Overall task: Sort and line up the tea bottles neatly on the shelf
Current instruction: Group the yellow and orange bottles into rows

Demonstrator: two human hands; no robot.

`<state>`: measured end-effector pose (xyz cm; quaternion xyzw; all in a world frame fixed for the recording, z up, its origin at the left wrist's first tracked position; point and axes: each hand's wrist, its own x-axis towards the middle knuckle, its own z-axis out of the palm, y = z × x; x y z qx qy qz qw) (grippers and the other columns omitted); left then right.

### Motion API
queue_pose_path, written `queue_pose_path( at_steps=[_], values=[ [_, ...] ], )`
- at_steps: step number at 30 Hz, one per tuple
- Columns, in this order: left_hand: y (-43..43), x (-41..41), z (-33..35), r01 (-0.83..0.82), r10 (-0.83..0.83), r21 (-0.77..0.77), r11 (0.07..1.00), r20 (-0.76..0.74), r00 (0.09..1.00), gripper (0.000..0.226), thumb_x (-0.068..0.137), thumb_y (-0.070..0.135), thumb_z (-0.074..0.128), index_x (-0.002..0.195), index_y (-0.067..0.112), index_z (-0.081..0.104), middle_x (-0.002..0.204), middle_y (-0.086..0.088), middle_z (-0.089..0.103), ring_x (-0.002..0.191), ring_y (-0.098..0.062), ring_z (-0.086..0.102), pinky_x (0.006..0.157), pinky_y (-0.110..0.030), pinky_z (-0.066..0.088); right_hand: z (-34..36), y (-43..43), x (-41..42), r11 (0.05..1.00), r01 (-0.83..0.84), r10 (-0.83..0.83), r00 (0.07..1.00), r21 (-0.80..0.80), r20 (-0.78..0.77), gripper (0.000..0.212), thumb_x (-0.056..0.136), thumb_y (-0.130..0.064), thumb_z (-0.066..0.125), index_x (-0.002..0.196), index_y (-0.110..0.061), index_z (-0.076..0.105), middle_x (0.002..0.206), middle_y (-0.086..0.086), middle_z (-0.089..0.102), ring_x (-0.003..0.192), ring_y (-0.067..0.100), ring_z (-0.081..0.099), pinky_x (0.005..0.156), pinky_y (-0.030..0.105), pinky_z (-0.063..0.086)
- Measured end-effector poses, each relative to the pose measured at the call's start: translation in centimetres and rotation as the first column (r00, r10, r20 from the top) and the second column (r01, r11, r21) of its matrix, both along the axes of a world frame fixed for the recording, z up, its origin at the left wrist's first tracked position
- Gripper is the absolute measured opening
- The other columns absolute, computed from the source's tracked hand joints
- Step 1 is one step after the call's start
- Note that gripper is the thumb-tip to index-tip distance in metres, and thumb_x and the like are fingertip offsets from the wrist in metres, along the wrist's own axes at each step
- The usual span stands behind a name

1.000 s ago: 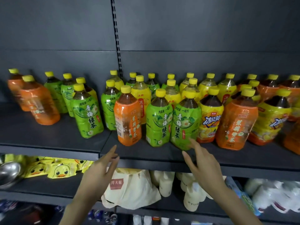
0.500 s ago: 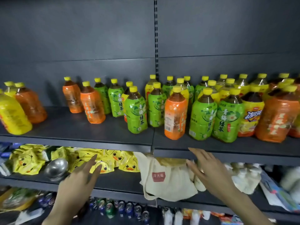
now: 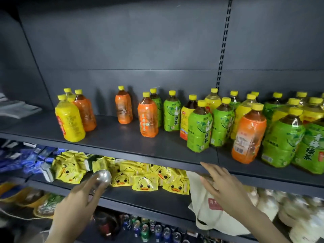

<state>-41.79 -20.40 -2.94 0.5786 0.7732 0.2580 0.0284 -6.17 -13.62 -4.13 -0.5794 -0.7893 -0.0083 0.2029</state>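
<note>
Both hands are out in front of us, holding nothing. Our left hand (image 3: 77,206) is low with fingers straight, in front of the steel bowl (image 3: 103,176). Our right hand (image 3: 226,188) is spread open just under the front edge of the shelf (image 3: 122,142), over a cloth bag (image 3: 203,216). The tea bottles (image 3: 199,127) stand upright, colours mixed and crowded toward the right end. A yellow bottle (image 3: 70,120) fronts a small group near the left end, and an orange bottle (image 3: 123,107) stands alone between.

Tea bottles (image 3: 199,130) wear green, orange or yellow labels (caps all yellow) — shelf (image 3: 114,139) dark grey.
</note>
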Motion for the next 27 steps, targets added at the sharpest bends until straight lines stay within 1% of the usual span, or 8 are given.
queue_pose_path(
  at_steps=[3,6,11,15,18,21,25,27],
  values=[
    [1.9,-2.8,-0.7,-0.023,0.022,-0.026,0.999,-0.019,1.000,0.061,0.077,0.069,0.024,0.128,0.045,0.045,0.122,0.006,0.059,0.096,-0.022,0.063,0.070,-0.034,0.051,-0.2,2.8,-2.4,1.000,-0.012,0.012,1.000,0.017,0.017,0.112,0.059,-0.079,-0.032,0.146,-0.036,0.024,0.145,-0.020,0.035,0.131,0.004,0.034,0.097,0.023,0.034],
    [4.6,-5.2,-0.5,-0.052,0.050,-0.049,0.997,-0.050,0.997,0.051,0.085,0.064,0.030,0.130,0.044,0.043,0.129,0.008,0.055,0.106,-0.021,0.060,0.077,-0.034,0.048,-0.5,5.9,-5.3,1.000,-0.026,0.026,1.000,-0.007,0.000,0.112,0.058,-0.081,-0.030,0.147,-0.036,0.021,0.146,-0.021,0.033,0.133,0.003,0.031,0.098,0.024,0.032],
    [9.4,-10.0,0.5,-0.062,0.056,-0.067,0.996,-0.087,0.995,0.053,0.087,0.063,0.033,0.135,0.041,0.042,0.131,0.010,0.053,0.104,-0.016,0.060,0.074,-0.033,0.045,-1.1,11.5,-11.2,0.999,-0.053,0.053,0.996,-0.001,-0.069,0.110,0.064,-0.083,-0.023,0.146,-0.031,0.029,0.143,-0.014,0.041,0.131,0.009,0.038,0.099,0.030,0.037],
    [12.8,-13.9,1.4,-0.087,0.074,-0.062,0.994,-0.180,0.981,0.052,0.090,0.061,0.032,0.137,0.039,0.040,0.132,0.008,0.054,0.109,-0.018,0.059,0.067,-0.031,0.038,-0.3,15.1,-16.2,0.997,-0.079,0.079,0.993,0.007,-0.085,0.097,0.077,-0.079,-0.009,0.141,-0.025,0.042,0.136,-0.007,0.053,0.122,0.015,0.050,0.091,0.033,0.043],
    [14.5,-17.1,1.1,-0.094,0.082,-0.058,0.994,-0.193,0.978,0.057,0.088,0.063,0.029,0.138,0.037,0.041,0.124,0.005,0.059,0.107,-0.019,0.060,0.067,-0.033,0.043,0.1,17.2,-19.5,0.995,-0.103,0.104,0.993,0.011,-0.047,0.084,0.083,-0.072,0.004,0.140,-0.024,0.043,0.133,-0.005,0.055,0.118,0.017,0.053,0.087,0.032,0.045],
    [16.1,-19.8,0.6,-0.110,0.100,-0.043,0.993,-0.191,0.977,0.062,0.087,0.065,0.027,0.140,0.037,0.039,0.125,0.005,0.059,0.106,-0.018,0.061,0.070,-0.033,0.047,-0.1,19.1,-22.2,0.992,-0.126,0.127,0.992,0.021,-0.009,0.089,0.079,-0.075,-0.004,0.143,-0.028,0.034,0.139,-0.009,0.047,0.124,0.012,0.046,0.091,0.030,0.042],
    [18.5,-22.9,0.6,-0.146,0.141,-0.012,0.989,-0.178,0.974,0.068,0.083,0.068,0.026,0.142,0.035,0.036,0.130,0.006,0.056,0.113,-0.019,0.057,0.072,-0.033,0.047,-0.1,20.8,-25.1,0.995,-0.097,0.098,0.995,-0.022,0.002,0.105,0.065,-0.080,-0.023,0.146,-0.033,0.026,0.145,-0.015,0.038,0.130,0.006,0.039,0.096,0.025,0.037],
    [19.6,-24.8,0.3,-0.134,0.135,0.016,0.991,-0.152,0.979,0.072,0.079,0.069,0.025,0.141,0.034,0.038,0.130,0.005,0.057,0.113,-0.019,0.058,0.075,-0.035,0.050,0.0,20.9,-26.8,0.999,-0.050,0.050,0.999,-0.009,-0.010,0.098,0.071,-0.078,-0.019,0.145,-0.034,0.026,0.143,-0.016,0.040,0.128,0.005,0.040,0.094,0.024,0.036]
  ],
)
